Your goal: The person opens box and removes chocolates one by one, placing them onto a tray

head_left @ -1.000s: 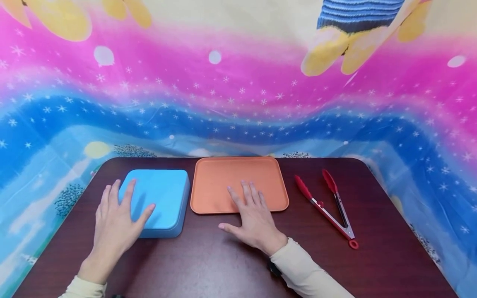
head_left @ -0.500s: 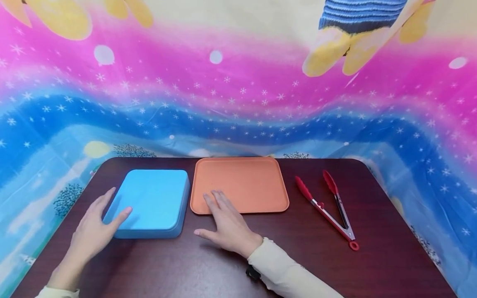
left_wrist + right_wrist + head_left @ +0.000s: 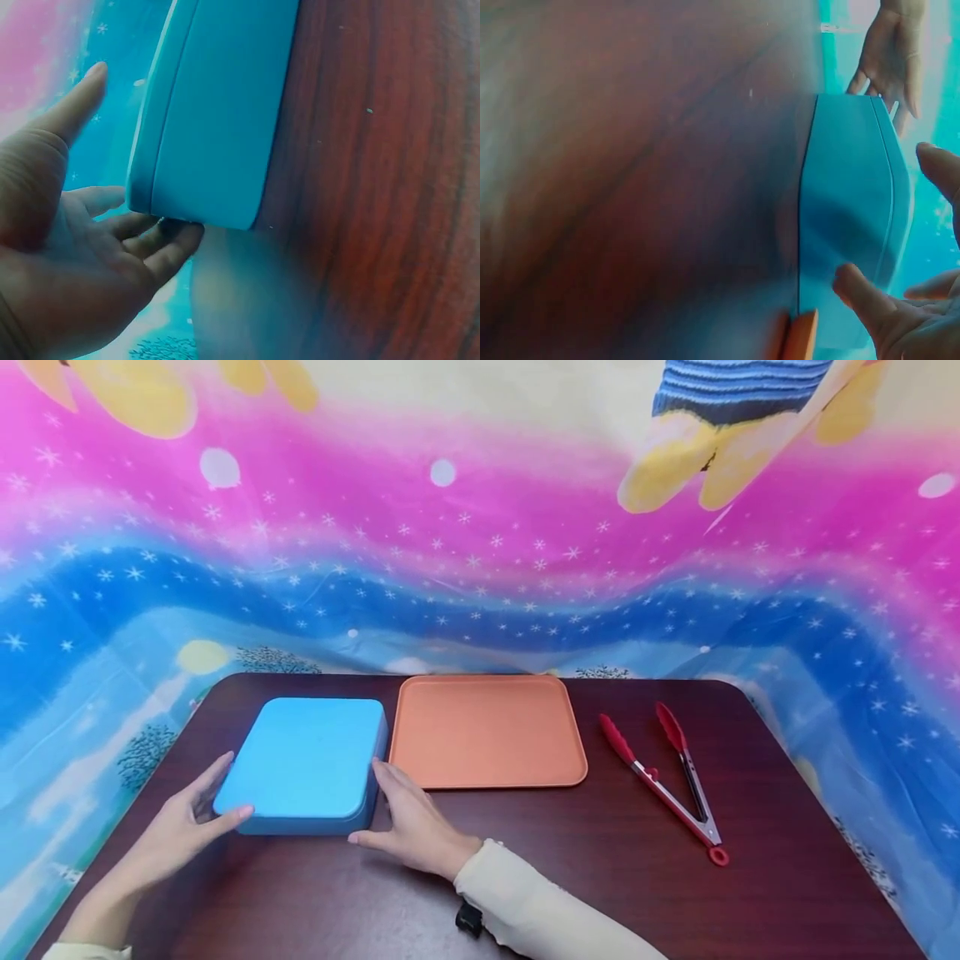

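A light blue lidded box (image 3: pixel 303 760) with rounded corners lies flat on the dark table, left of centre. My left hand (image 3: pixel 165 835) is at the box's left side, thumb spread near the front left corner. In the left wrist view, the fingertips of that hand (image 3: pixel 90 262) reach right to the side wall of the box (image 3: pixel 217 112), below the lid seam. On the other side, my right hand (image 3: pixel 420 822) has its fingertips right at the box's right wall, thumb stretched toward the front. The right wrist view shows this hand (image 3: pixel 911 322) with fingers loosely extended beside the box (image 3: pixel 847 180).
Just right of the box lies an orange tray (image 3: pixel 487 735), close to the far table edge. Red-tipped tongs (image 3: pixel 705 827) lie spread farther right. Behind the wooden table (image 3: pixel 570 860) hangs a patterned pink and blue cloth (image 3: pixel 480 568).
My left hand has moved from over the box down to its left side. The right hand has swept left from over the tray to the box's right side. Box, tray and tongs stay put.
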Available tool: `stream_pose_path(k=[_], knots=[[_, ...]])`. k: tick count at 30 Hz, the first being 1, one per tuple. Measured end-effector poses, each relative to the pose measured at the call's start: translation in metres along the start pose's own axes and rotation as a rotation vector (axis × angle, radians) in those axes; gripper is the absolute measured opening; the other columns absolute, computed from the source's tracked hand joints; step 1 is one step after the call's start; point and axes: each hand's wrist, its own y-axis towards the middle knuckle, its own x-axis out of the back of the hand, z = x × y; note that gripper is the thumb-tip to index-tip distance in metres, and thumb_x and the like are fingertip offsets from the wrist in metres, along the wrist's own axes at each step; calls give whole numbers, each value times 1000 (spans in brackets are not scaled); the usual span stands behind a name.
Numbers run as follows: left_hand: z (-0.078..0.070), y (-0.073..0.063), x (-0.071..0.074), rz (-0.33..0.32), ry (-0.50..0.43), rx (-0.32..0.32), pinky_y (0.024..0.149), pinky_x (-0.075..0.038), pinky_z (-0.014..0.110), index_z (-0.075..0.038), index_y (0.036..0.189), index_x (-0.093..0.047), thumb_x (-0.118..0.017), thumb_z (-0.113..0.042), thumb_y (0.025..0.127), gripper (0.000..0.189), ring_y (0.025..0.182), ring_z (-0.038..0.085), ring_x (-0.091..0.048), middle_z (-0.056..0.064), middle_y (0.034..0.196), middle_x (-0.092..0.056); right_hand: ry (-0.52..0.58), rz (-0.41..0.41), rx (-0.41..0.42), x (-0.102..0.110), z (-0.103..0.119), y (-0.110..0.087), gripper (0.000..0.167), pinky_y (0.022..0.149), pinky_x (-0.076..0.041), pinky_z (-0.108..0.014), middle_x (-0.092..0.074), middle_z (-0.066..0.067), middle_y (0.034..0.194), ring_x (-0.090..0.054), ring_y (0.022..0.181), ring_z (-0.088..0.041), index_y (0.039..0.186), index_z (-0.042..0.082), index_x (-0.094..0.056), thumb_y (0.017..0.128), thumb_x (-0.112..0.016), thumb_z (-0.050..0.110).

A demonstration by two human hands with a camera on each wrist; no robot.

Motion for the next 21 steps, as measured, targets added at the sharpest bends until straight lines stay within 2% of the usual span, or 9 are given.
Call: stream_pose_path(k=[3, 6, 12, 16, 19, 21], knots=[[3, -1, -5, 13, -21, 5, 80, -36, -6, -8, 163, 2, -64, -23, 101, 92, 141, 64, -22, 34, 165, -5, 153, 12, -58, -6, 0, 2, 104, 100, -55, -23, -20, -9, 170, -58, 132, -18, 164, 11, -10, 89, -80, 29], [4, 0, -6, 12, -1, 20, 78, -38, -4, -4, 162, 3, -69, -23, 98, 98, 138, 65, -28, 37, 164, -6, 237, -11, -107, -10, 2, 6, 108, 86, -58, -15, -22, -10, 169, -65, 120, -16, 164, 10, -10, 86, -83, 23], [2, 1, -1, -21, 119, 62, 72, -41, 0, 5, 160, 0, -76, -30, 92, 107, 133, 63, -41, 46, 154, -25, 174, -67, -151, -15, 6, 15, 103, 77, -52, -10, -44, -11, 157, -65, 100, -7, 161, 5, -22, 83, -86, 25], [0, 4, -3, -26, 130, 64, 72, -42, 1, 8, 159, -6, -77, -33, 91, 106, 132, 60, -46, 46, 150, -33, 121, -93, -179, -17, 7, 17, 100, 70, -49, -11, -61, -7, 128, -58, 83, -2, 159, 3, -27, 82, -86, 26], [0, 4, -4, -25, 121, 68, 72, -42, 1, 9, 159, -7, -77, -32, 91, 106, 131, 60, -46, 46, 150, -34, 117, -105, -182, -18, 6, 17, 98, 67, -48, -11, -62, -3, 105, -55, 76, 1, 158, 1, -29, 83, -86, 26], [2, 3, -5, -21, 114, 72, 72, -42, 1, 8, 159, -7, -77, -31, 91, 106, 132, 61, -45, 45, 150, -33, 122, -107, -184, -19, 6, 17, 97, 66, -48, -11, -61, -2, 101, -52, 74, 3, 158, 0, -30, 83, -86, 26]])
